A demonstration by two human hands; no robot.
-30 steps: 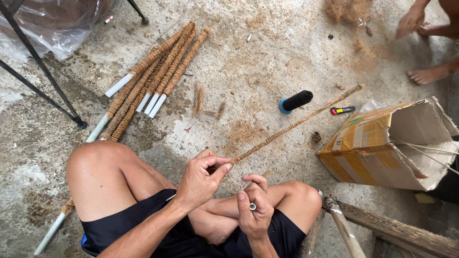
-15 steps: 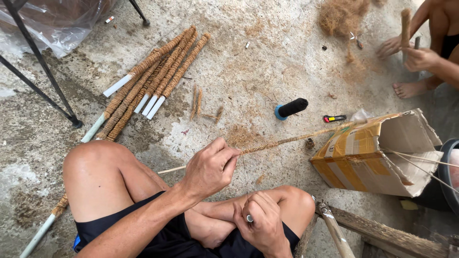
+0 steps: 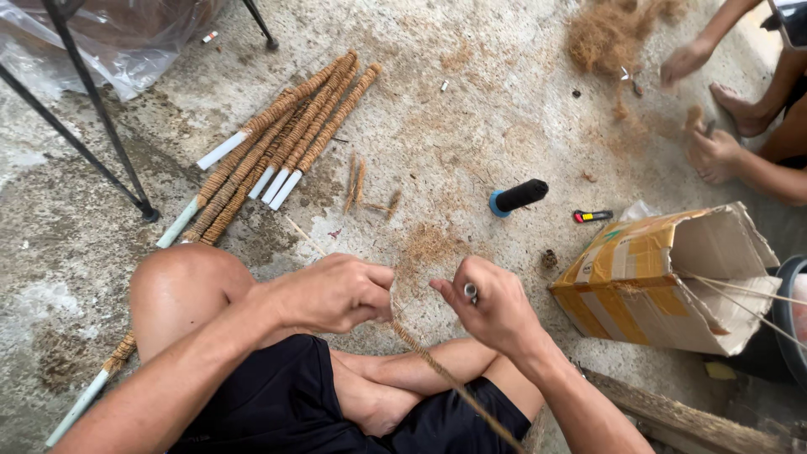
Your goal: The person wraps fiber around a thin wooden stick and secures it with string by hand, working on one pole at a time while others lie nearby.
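Legs: the person sits cross-legged on the rough grey concrete floor (image 3: 471, 101) in black shorts (image 3: 277, 403), bare knees out to either side.
Thin stick: a slim wooden stick wound with brown coir fibre (image 3: 437, 366) runs from the lap up to the gap between the two hands; its bare pale end (image 3: 304, 235) shows beyond the left hand.
Left hand: the left hand (image 3: 332, 292) is curled shut, fingers (image 3: 374, 277) folded down and pinching the stick at its wrapped part.
Right hand: the right hand (image 3: 492, 307) is closed in a loose fist just beside the left, a ring on one finger, thumb and forefinger (image 3: 445, 290) nipping loose coir against the stick.
Half-hidden pole: a coir-wrapped white plastic pipe (image 3: 84, 399) lies under the left knee.
Carton: a torn brown cardboard box with yellow tape (image 3: 639, 277) lies open on its side to the right, thin sticks (image 3: 740, 290) poking out of it.
Small items: a black spool of thread on a blue base (image 3: 517, 197) lies tipped over near a red-and-yellow utility knife (image 3: 593, 216).
Finished poles: a bundle of coir-wrapped white pipes (image 3: 286, 143) lies side by side farther left.
Far edge: black metal stand legs (image 3: 101, 126), a clear plastic sheet (image 3: 126, 42), a heap of loose brown coir (image 3: 614, 29), and another person's hands (image 3: 714, 155) at work.
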